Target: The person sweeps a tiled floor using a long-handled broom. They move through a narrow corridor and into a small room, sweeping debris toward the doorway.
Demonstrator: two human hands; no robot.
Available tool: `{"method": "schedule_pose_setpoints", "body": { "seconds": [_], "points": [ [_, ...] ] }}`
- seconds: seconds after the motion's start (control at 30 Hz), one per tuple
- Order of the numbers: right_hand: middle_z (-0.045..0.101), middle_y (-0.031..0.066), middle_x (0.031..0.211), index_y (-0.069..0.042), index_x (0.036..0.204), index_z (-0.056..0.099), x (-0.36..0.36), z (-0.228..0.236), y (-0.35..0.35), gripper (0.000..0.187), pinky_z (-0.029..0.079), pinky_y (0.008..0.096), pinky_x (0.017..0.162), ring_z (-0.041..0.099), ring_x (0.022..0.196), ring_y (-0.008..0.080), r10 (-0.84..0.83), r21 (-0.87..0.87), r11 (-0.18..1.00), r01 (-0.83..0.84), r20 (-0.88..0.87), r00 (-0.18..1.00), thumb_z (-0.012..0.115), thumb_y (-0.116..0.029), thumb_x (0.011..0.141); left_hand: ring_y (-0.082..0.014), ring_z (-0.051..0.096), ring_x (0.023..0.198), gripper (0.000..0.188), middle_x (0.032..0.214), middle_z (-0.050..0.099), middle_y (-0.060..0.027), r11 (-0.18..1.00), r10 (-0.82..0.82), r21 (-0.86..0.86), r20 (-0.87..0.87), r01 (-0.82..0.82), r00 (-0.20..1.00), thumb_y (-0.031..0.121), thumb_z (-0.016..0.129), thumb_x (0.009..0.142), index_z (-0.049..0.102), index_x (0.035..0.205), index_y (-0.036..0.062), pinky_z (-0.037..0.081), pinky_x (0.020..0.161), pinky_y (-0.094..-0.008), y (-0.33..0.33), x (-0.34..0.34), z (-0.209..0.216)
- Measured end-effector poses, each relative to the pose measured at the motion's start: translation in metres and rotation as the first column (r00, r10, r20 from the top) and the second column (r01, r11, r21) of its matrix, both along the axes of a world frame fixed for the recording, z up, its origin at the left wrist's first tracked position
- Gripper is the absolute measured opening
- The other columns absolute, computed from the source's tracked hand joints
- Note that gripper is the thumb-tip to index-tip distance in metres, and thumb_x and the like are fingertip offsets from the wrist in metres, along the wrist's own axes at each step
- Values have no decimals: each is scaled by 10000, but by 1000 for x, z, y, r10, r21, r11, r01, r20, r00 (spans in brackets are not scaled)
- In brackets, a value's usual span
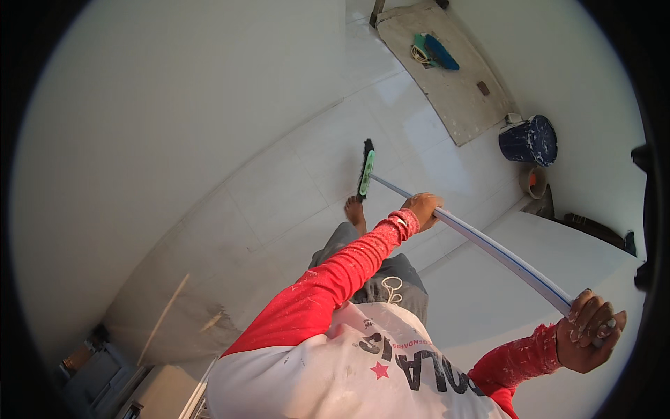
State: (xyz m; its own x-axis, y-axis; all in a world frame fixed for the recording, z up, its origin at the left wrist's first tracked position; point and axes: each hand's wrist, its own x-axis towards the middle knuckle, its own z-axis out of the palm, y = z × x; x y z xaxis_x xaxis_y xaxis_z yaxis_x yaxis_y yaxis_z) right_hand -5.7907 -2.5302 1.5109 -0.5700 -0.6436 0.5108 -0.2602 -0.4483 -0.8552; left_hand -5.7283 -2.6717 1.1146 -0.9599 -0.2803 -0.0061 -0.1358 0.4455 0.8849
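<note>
Both my hands grip a push broom. Its long white handle (499, 253) with a blue stripe runs slantwise from the lower right toward the middle. My left hand (423, 211) is closed around the lower part of the handle, the arm reaching across my front. Near the handle's top end, my right hand (590, 331) is wrapped tightly round it, fingers smudged with white. The green broom head (366, 174) with dark bristles rests on the pale tiled floor (279, 185), close beside my bare foot (354, 211).
Pale walls rise on the left (160, 105) and right. A grey-brown sheet (453, 105) lies at the far end, with a blue brush (441, 52) on it. Along the right wall stand a paint-spattered dark blue bucket (528, 141) and a smaller tub (533, 183). Various items (105, 363) sit lower left.
</note>
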Motion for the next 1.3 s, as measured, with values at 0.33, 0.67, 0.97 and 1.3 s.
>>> {"method": "schedule_pose_setpoints", "body": {
  "seconds": [0.33, 0.67, 0.97, 1.3],
  "points": [
    [397, 70, 468, -39, 753, 403, -26, -130, -206, 209, 394, 326, 416, 384, 379, 156, 16, -14, 1000, -12, 310, 951, 447, -149, 925, -391, 561, 779, 346, 768, 579, -197, 924, 353, -9, 403, -382, 844, 319, 618, 904, 511, 745, 31, 443, 681, -446, -166, 66, -94],
    [427, 28, 509, -86, 781, 445, -205, -115, -260, 224, 464, 358, 539, 432, 443, 150, 311, -51, 946, -321, 426, 849, 491, -239, 937, -336, 646, 824, 193, 815, 667, -91, 934, 353, -163, 574, -319, 739, 300, 686, 752, 616, 794, 124, 510, 714, -435, -240, -6, -16],
    [465, -26, 479, -127, 757, 401, -186, -26, -353, 298, 409, 203, 363, 469, 366, 76, 655, -3, 754, -657, -78, 751, 546, -311, 941, -349, 623, 858, 168, 843, 639, -119, 882, 416, 202, 87, -425, 905, 248, 642, 814, 615, 787, 84, 480, 753, -449, -225, -192, -4],
    [420, -1, 473, -123, 774, 353, 102, -110, -475, 335, 380, 262, 382, 417, 383, 113, 687, 186, 725, -664, -122, 716, 467, -355, 988, -309, 622, 867, 89, 763, 636, -67, 874, 463, 107, 118, -475, 879, 200, 595, 783, 577, 752, 119, 395, 1024, -435, -366, 84, -83]
  ]
}}
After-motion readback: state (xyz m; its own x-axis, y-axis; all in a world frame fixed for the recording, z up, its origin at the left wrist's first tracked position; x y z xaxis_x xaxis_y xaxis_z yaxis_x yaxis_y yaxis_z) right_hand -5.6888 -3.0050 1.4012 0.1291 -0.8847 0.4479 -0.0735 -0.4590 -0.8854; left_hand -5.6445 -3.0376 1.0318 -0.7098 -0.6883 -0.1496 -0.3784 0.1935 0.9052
